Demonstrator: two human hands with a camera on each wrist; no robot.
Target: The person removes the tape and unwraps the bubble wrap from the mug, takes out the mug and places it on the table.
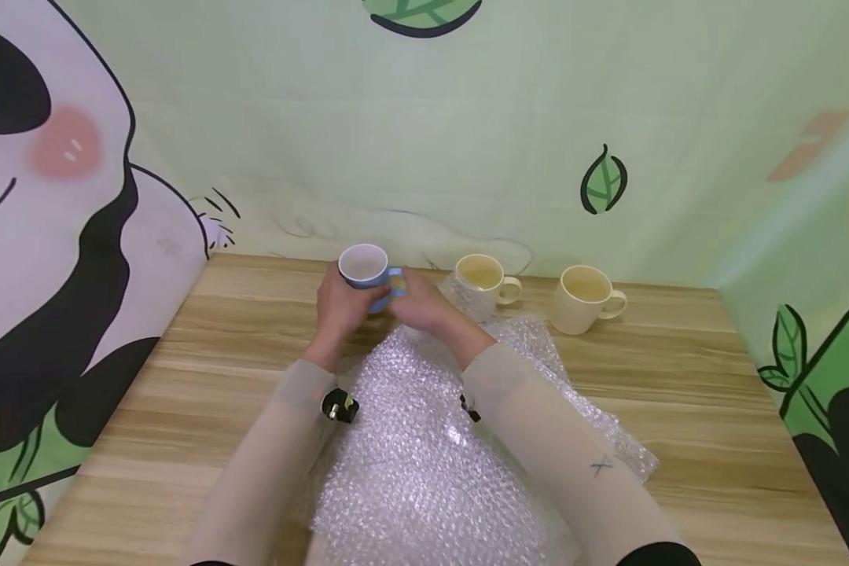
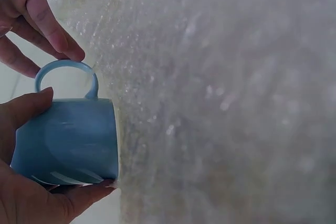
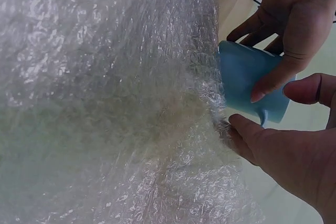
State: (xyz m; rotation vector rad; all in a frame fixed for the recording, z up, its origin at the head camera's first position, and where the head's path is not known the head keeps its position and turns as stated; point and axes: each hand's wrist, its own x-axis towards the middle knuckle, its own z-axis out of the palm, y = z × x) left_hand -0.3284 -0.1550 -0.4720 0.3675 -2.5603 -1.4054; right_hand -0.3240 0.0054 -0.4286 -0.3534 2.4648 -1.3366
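A blue mug (image 1: 368,275) with a pale inside is held upright at the back of the wooden table. My left hand (image 1: 341,308) grips its body, thumb on the near side and fingers round the other. At the handle (image 2: 65,64) is my right hand (image 1: 424,303); in the left wrist view its fairly straight fingers (image 2: 47,24) touch the handle's outer edge. The right wrist view shows that thumb and forefinger spread apart beside the mug. A large sheet of bubble wrap (image 1: 424,424) spreads beneath and between the forearms.
Two cream mugs stand to the right: one (image 1: 483,271) has bubble wrap against its lower side, the other (image 1: 578,303) is bare. Behind the wooden table (image 1: 233,346) rises a green printed backdrop (image 1: 311,118), with a panda figure (image 1: 78,236) at left.
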